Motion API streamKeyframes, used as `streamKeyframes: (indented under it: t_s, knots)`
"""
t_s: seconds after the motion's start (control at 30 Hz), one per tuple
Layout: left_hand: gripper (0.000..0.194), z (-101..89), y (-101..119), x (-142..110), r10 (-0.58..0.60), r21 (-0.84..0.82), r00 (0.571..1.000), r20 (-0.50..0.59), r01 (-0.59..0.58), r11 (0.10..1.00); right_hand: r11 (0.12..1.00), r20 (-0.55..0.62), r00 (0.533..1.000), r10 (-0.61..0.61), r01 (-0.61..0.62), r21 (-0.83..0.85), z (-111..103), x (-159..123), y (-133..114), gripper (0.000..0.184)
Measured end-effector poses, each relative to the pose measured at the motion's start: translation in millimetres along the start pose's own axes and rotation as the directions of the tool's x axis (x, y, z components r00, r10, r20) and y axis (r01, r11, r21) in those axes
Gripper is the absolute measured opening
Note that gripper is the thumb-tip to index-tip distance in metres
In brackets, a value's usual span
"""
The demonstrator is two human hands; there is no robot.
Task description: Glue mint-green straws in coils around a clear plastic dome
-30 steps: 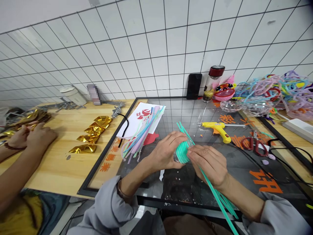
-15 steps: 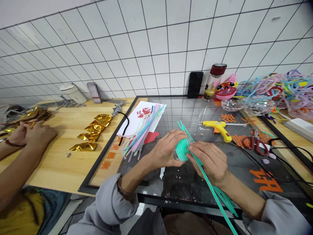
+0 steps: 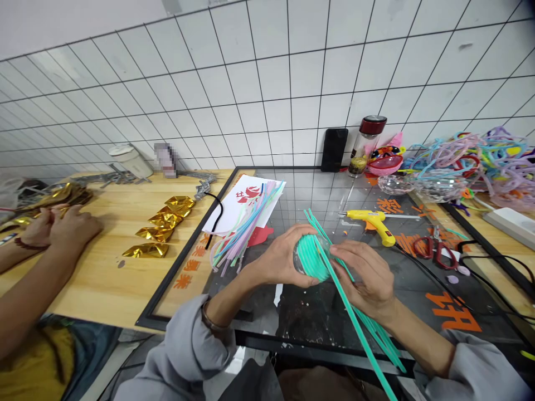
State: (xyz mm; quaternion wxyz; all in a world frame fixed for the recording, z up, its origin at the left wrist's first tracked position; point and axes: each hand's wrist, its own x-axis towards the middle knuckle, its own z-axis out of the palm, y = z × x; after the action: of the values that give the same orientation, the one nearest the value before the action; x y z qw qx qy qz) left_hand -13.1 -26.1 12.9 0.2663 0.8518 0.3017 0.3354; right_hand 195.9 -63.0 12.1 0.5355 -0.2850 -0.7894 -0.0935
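A clear plastic ball (image 3: 299, 264), its near face wrapped in rows of mint-green pipe cleaner (image 3: 311, 253), rests in the curl of my left hand (image 3: 278, 259). My right hand (image 3: 371, 275) is closed on a bundle of loose green pipe cleaners (image 3: 382, 340), whose tips poke out beyond the fingers. One green strand runs from the ball's face down past my right hand toward the table's front edge. My right fingertips are just right of the ball, slightly apart from the wrapped face.
To the right lie a yellow glue gun (image 3: 371, 218) and red-handled scissors (image 3: 436, 250). Pastel pipe cleaners (image 3: 246, 225) lie on white paper (image 3: 219, 217). A glass bottle (image 3: 365, 147) and phone (image 3: 334, 149) stand by the wall. At left are gold foil pieces (image 3: 161, 228) and another person's hands (image 3: 71, 228).
My right fingers have drawn back a little from the ball, and the ball has turned so more of its green face shows. The green strand now lies across the ball's front.
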Motion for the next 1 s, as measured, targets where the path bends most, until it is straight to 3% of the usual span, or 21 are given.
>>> streamKeyframes:
  t_s: [0.23,0.43,0.7,1.0]
  knots:
    - [0.082,-1.7,5,1,-0.076,-0.045,0.995,0.070,0.079,0.996,0.995,0.008,0.995,0.101,-0.101,0.023,2,-9,6,0.023]
    - [0.079,-1.4,7,2,-0.044,-0.050,0.996,0.081,0.048,0.998,0.986,0.045,0.987,0.154,-0.156,0.064,3,-13,6,0.023]
    - [0.083,-0.7,1,0,0.031,-0.051,0.994,0.106,-0.026,0.998,0.841,0.132,0.863,0.487,-0.505,0.195,6,-14,18,0.014]
    - [0.081,0.6,1,-1,0.147,-0.007,0.982,0.115,-0.147,0.989,0.786,0.160,0.838,0.522,-0.545,0.292,7,-15,18,0.013]
